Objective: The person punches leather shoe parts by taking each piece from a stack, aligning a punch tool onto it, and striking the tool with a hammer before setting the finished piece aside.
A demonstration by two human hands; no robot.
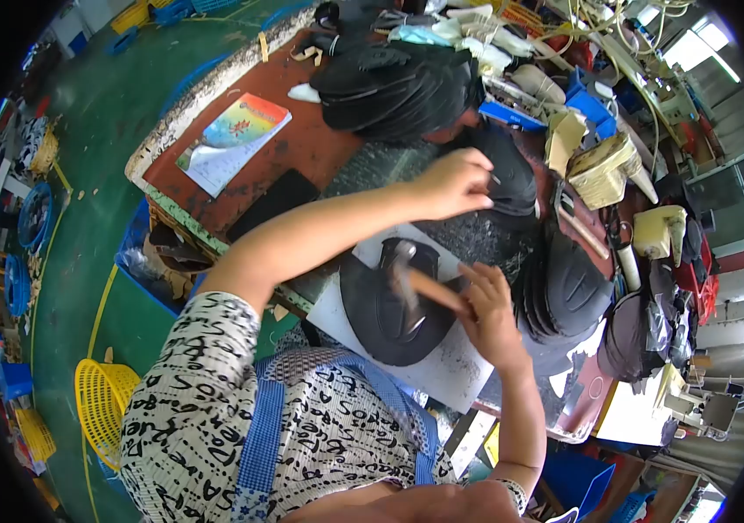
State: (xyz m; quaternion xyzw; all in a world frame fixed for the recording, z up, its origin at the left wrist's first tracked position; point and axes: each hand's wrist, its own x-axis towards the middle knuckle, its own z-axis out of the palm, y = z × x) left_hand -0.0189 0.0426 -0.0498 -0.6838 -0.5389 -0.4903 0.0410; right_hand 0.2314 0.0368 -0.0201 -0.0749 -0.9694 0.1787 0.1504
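My right hand [490, 314] is wrapped round the wooden handle of a hammer [433, 289], whose head is smeared by motion. Under the hammer lies a rounded black piece [372, 318] with a raised outline, on a white board [468, 375]. My left hand [459, 185] is raised across the table with its fingers pinched together; a tiny glint shows at the fingertips, too small to name. Just beyond it sits a black moulded piece [511, 174]. Several similar black pieces are stacked [573, 292] to the right of my right hand.
A larger black stack [389, 91] stands at the back of the table. A colourful booklet [237, 139] lies at the left. Another hammer-like wooden handle [583, 228] rests on the right stack. Cream-coloured machine-like parts [603, 170] are farther right. A yellow basket [103, 410] stands on the floor.
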